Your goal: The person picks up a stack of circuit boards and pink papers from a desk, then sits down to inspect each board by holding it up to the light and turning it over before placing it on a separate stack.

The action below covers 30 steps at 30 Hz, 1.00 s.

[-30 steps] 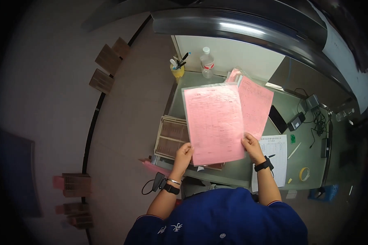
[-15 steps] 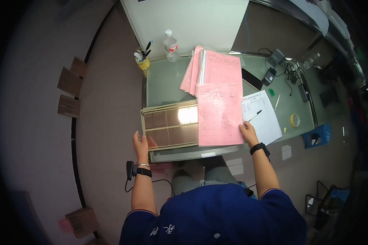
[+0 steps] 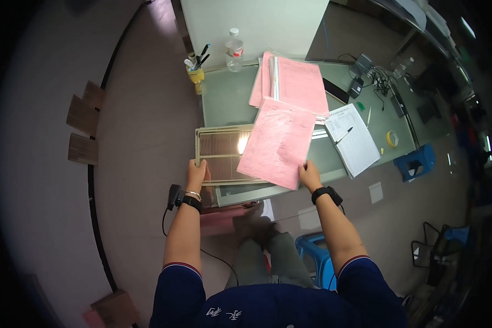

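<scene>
My left hand [image 3: 197,174] is closed around the lower left corner of a flat, cream-framed panel [image 3: 218,168] with glossy brown rows of thin strips. The panel lies across the front of the glass-topped desk. A pink printed sheet [image 3: 281,139] in a shiny sleeve lies slanted over the panel's right part and hides it. My right hand [image 3: 310,176] pinches the sheet's lower right edge; whether its fingers also hold the panel underneath is hidden. Behind the sheet is a stack of pink sheets [image 3: 300,82], its near edge partly covered.
White papers [image 3: 354,145] with a black pen [image 3: 344,135] lie to the right. Beyond are a dark phone-like slab [image 3: 336,91], tangled cables [image 3: 385,82] and yellow tape [image 3: 392,139]. A bottle [image 3: 234,52] and yellow pen holder [image 3: 195,74] stand at the back left. A blue stool [image 3: 314,254] is below.
My left hand has closed on the panel's corner. The pink sheet has turned aslant and shifted left with my right hand. My view has moved, and my legs and a stool now show.
</scene>
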Tool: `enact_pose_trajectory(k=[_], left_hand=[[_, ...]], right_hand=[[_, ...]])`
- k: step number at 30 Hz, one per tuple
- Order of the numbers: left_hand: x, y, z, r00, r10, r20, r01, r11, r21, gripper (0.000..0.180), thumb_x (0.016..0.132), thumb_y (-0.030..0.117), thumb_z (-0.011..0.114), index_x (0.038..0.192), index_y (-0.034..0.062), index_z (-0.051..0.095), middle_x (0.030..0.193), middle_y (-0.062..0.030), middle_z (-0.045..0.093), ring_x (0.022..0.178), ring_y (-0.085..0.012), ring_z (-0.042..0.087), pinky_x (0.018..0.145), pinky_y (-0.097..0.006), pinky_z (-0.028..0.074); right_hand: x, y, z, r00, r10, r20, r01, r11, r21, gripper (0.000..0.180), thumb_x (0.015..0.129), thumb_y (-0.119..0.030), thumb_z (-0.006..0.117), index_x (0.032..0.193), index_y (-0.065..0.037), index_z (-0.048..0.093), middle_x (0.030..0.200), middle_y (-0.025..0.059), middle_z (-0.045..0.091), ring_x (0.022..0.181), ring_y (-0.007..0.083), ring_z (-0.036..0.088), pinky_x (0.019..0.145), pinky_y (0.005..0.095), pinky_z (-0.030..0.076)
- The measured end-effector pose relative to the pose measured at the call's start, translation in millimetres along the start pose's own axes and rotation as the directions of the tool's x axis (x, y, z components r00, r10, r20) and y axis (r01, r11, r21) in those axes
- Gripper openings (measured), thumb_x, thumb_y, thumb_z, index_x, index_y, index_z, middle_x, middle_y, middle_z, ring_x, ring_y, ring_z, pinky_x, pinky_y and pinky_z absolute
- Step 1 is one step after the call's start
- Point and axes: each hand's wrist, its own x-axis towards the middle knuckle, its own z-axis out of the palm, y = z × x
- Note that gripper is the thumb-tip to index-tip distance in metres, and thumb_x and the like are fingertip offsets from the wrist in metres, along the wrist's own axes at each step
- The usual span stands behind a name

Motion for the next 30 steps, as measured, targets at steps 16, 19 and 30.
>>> enact_pose_trajectory(k=[16,19,30], left_hand=[[-107,1,-53,0.905,0.001,0.426,0.279,0.754,-0.595,0.043,0.090,0.029,0.055,0.118,-0.0029,0.049,0.110,-0.0090,0.057,0.096,-0.0180,0.056,0.081,-0.029,0.047],[-129,-31,-48,0.937,0.011,0.349,0.230,0.732,-0.641,0.044,0.091,0.028,0.053,0.122,-0.0024,0.045,0.116,-0.0092,0.054,0.100,-0.0184,0.055,0.083,-0.029,0.046],[-213,-30,-19,0.888,0.004,0.459,0.301,0.751,-0.588,0.046,0.091,0.028,0.051,0.126,-0.0014,0.041,0.120,-0.0109,0.051,0.105,-0.0190,0.052,0.089,-0.032,0.044]], right_hand=[[-97,31,3,0.962,0.251,0.111,-0.249,0.625,0.740,0.011,0.088,-0.014,0.051,0.088,-0.002,0.051,0.068,-0.0016,0.051,0.063,0.0053,0.044,0.057,0.0226,0.038],[-133,53,-14,0.947,0.303,0.111,-0.286,0.630,0.722,0.010,0.089,-0.012,0.050,0.092,-0.002,0.051,0.070,-0.0014,0.052,0.065,0.0048,0.045,0.058,0.0216,0.038],[-436,276,-71,0.376,0.927,-0.010,-0.691,0.288,0.663,0.013,0.091,-0.014,0.049,0.098,-0.003,0.051,0.080,0.0045,0.058,0.068,0.0103,0.052,0.059,0.0249,0.042]])
